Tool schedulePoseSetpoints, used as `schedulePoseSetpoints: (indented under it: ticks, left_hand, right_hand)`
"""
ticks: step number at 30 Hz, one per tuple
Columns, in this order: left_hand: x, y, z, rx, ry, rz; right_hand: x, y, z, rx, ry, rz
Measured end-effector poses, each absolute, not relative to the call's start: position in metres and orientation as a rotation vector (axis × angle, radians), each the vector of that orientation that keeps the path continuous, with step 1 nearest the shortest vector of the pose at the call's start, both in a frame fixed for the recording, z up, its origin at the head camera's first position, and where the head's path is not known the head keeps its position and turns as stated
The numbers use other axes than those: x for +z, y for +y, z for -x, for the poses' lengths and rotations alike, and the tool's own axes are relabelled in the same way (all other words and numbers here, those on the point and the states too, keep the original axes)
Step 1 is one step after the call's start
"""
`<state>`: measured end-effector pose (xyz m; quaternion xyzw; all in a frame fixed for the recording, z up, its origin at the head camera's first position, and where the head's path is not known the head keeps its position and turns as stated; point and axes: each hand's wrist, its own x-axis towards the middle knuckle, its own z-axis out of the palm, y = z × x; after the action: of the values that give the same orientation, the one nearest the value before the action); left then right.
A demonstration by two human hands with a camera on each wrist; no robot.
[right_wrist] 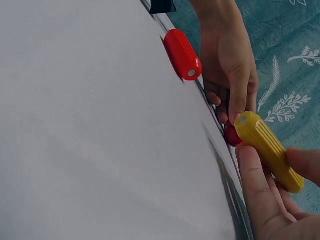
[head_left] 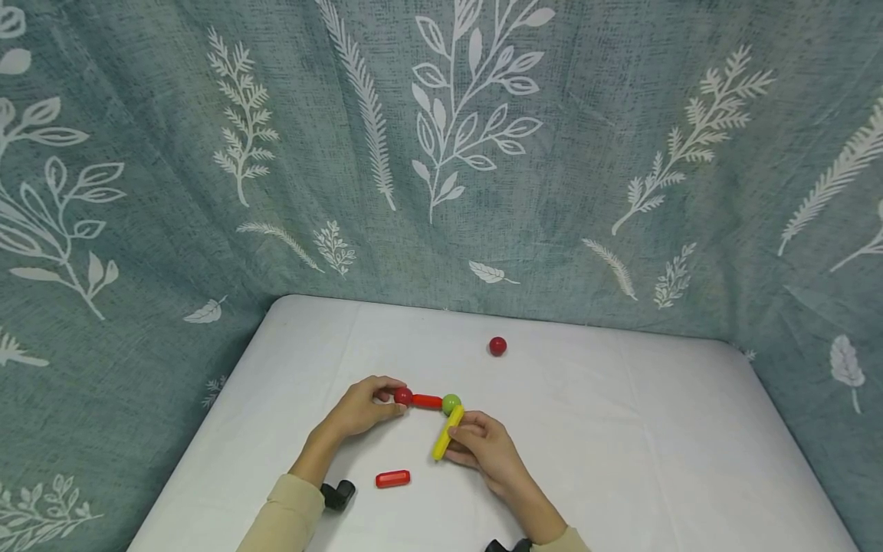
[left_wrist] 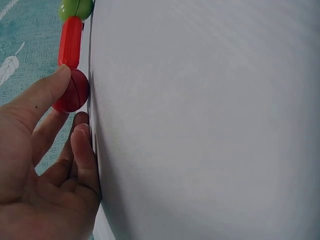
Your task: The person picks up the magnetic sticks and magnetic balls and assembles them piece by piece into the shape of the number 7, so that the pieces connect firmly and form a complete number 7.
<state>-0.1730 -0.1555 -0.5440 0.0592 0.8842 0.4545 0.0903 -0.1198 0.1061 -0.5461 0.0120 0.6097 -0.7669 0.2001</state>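
Observation:
My left hand [head_left: 366, 405] pinches a dark red ball [left_wrist: 73, 92] between thumb and fingers. That ball sits at one end of a red rod [head_left: 427, 402], whose other end meets a green ball [head_left: 451, 403]. In my right hand [head_left: 485, 448], thumb and fingers hold a yellow ribbed rod [head_left: 447, 434]. Its far end is at the green ball in the head view; whether they touch I cannot tell. A silvery disc shows on the end of the yellow rod [right_wrist: 270, 152] in the right wrist view, where the green ball is hidden.
A loose red rod [head_left: 393, 479] lies on the white table [head_left: 621, 429] between my forearms. Farther back stands a single dark red ball [head_left: 497, 346]. Black wrist devices [head_left: 338, 495] sit at both wrists. A patterned green-blue cloth [head_left: 386, 253] hangs behind the table.

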Motion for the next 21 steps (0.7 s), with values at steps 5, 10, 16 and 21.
schedulePoseSetpoints:
  ticks: [5,10,16,21]
  left_hand:
    - [-0.544,-0.155,0.173,1.349,2.631,-0.178]
    - [-0.545,-0.155,0.173,1.357,2.625,-0.184]
    - [-0.543,-0.155,0.172,1.360,2.619,-0.184]
    - [-0.542,-0.156,0.173,1.356,2.616,-0.181]
  right_hand:
    - [-0.546,0.099,0.120,-2.109,1.717,-0.059]
    - [-0.547,0.093,0.121,-2.088,1.701,-0.059]
    - [-0.547,0.090,0.123,-2.052,1.713,-0.059]
    - [-0.547,0.088,0.127,-2.011,1.753,-0.080]
